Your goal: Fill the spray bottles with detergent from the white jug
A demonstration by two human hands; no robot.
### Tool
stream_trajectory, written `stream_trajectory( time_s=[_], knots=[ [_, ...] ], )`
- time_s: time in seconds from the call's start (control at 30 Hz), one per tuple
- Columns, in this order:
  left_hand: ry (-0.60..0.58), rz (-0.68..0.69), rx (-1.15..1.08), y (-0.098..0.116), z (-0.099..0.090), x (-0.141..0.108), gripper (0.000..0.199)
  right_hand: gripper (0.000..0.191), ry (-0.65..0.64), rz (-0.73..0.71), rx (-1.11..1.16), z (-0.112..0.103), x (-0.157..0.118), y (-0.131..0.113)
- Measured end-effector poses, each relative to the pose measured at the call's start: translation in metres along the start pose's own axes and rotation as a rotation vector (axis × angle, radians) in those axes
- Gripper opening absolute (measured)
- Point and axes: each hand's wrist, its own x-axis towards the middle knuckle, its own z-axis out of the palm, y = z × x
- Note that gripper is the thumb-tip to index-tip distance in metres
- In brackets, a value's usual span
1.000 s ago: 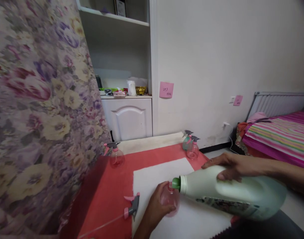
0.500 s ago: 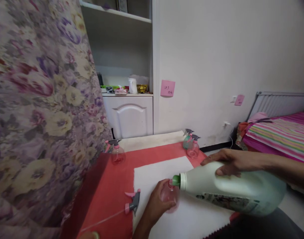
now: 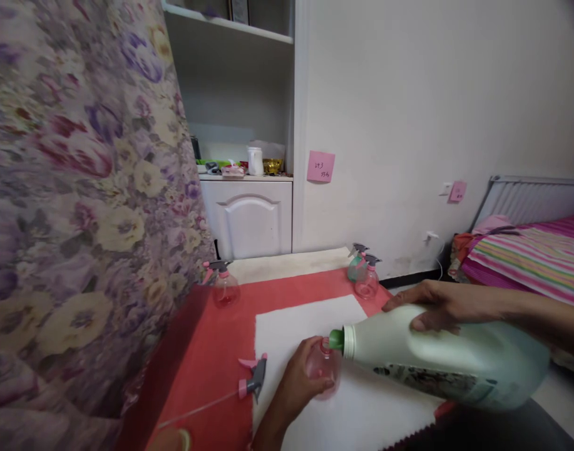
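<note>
My left hand [image 3: 298,382] is wrapped round a clear pink bottle [image 3: 325,369] without a spray head, above a white cloth [image 3: 362,401]. My right hand [image 3: 432,304] grips a large pale green jug [image 3: 456,357], tipped nearly on its side. Its green spout [image 3: 336,339] meets the pink bottle's open mouth. Whether liquid is flowing cannot be made out. Left of my left hand, a grey and pink spray head [image 3: 255,378] with a long thin tube lies on the red cloth [image 3: 206,357].
A pink spray bottle [image 3: 226,289] stands at the far left of the table. Another pink one [image 3: 367,283] and a green one [image 3: 355,268] stand at the back right. A floral curtain [image 3: 80,219] hangs on the left; a bed [image 3: 535,250] is at right.
The view has shifted slightly, so everything appears a little further right. Both hands keep their holds, and the spout remains at the bottle's mouth.
</note>
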Motion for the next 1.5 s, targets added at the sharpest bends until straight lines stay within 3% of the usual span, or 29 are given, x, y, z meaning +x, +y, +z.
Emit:
stream_trajectory(
  time_s=[0.67,1.5],
  knots=[
    [-0.022,0.013,0.035,0.003,0.000,-0.001,0.069,0.058,-0.012,0.024,-0.016,-0.001,0.000,-0.007],
    [-0.036,0.010,0.026,0.002,0.000,-0.002,0.070,0.055,-0.015,0.036,-0.081,-0.005,0.003,-0.010]
  ],
)
